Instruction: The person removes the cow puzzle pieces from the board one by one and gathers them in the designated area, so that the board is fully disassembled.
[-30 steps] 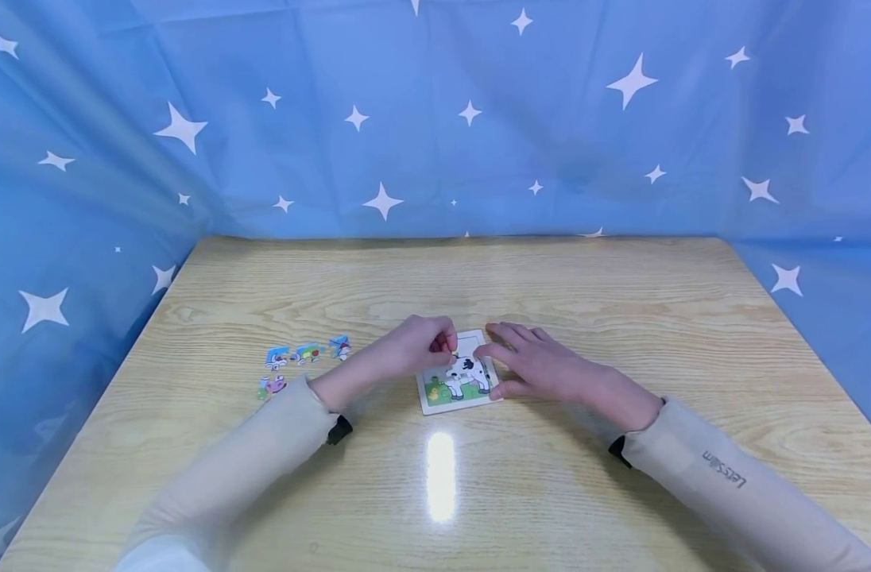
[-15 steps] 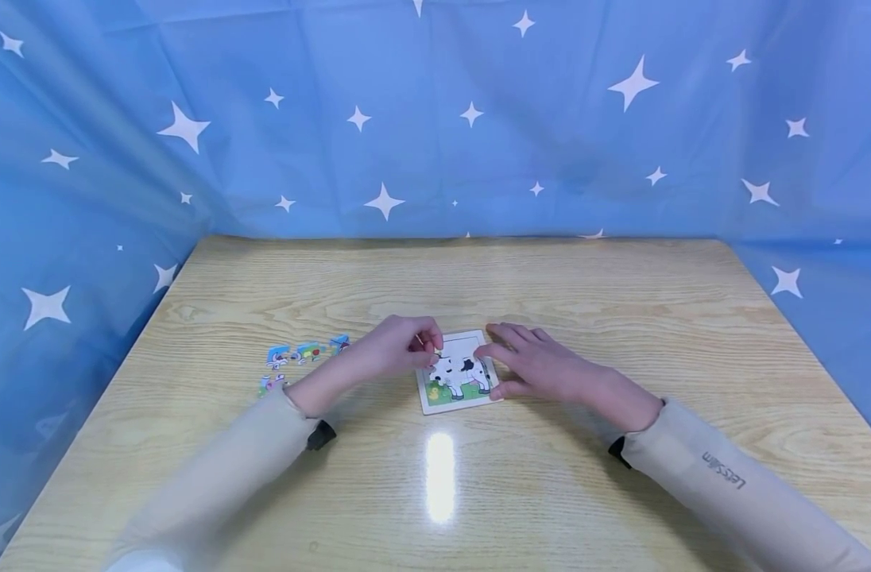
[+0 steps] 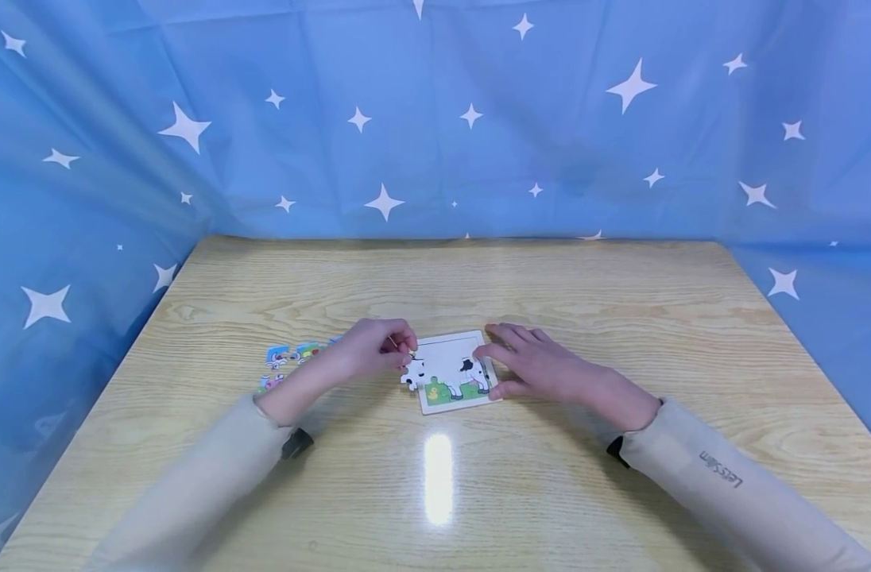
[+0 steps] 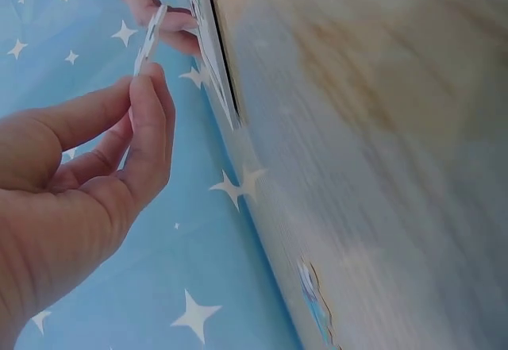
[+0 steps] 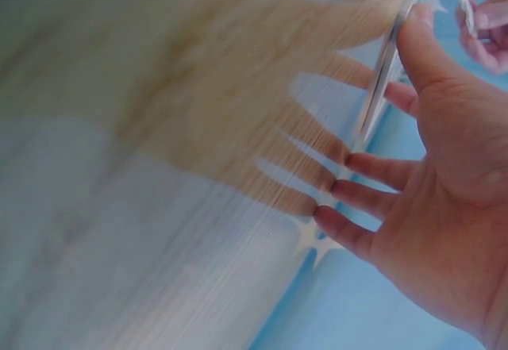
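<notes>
Between thumb and fingertips my left hand (image 3: 371,348) pinches a white, black-spotted puzzle piece (image 3: 412,374), held above the left edge of the puzzle board (image 3: 446,349). In the left wrist view the piece (image 4: 149,42) appears edge-on in the fingertips of the left hand (image 4: 103,151). My right hand (image 3: 543,364) rests with spread fingers at the board's right side, the thumb on its edge. The right wrist view has that hand (image 5: 452,151) touching the board's edge (image 5: 385,64) and the table. Cow-body and green grass pieces lie in the board's lower part.
Several loose colourful pieces (image 3: 276,356) lie on the wooden table (image 3: 550,492) to the left, partly hidden by the left forearm. A blue curtain with white stars (image 3: 435,119) hangs behind the table and along its sides.
My left hand has moved left from over the board, lifting the spotted piece off it; the board's middle is now uncovered. My right hand has stayed in place.
</notes>
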Action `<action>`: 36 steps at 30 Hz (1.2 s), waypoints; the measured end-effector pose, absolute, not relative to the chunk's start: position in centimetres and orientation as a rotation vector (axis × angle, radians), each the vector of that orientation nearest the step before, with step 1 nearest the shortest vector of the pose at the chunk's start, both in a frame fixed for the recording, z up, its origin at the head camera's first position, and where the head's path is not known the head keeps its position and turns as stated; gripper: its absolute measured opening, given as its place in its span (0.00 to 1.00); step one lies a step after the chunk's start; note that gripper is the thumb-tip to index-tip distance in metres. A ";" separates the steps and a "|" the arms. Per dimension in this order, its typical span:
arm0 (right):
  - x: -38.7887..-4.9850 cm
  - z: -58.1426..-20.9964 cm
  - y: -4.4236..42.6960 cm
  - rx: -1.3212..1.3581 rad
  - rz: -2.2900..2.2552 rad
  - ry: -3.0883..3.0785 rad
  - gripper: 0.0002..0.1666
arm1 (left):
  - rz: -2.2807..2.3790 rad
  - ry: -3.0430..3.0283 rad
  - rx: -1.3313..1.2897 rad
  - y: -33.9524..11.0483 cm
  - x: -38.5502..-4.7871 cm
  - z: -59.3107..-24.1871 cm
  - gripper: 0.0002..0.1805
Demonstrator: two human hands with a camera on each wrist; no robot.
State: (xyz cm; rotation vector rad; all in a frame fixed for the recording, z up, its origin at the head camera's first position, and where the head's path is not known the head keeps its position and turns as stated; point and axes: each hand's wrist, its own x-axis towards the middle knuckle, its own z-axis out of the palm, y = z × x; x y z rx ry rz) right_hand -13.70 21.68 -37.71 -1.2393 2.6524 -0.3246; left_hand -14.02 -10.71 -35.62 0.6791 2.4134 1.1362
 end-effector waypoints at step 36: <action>-13.9 -38.1 21.8 -1.232 -0.320 2.655 0.33 | 1.214 2.427 0.479 -17.6 -11.5 -35.8 0.05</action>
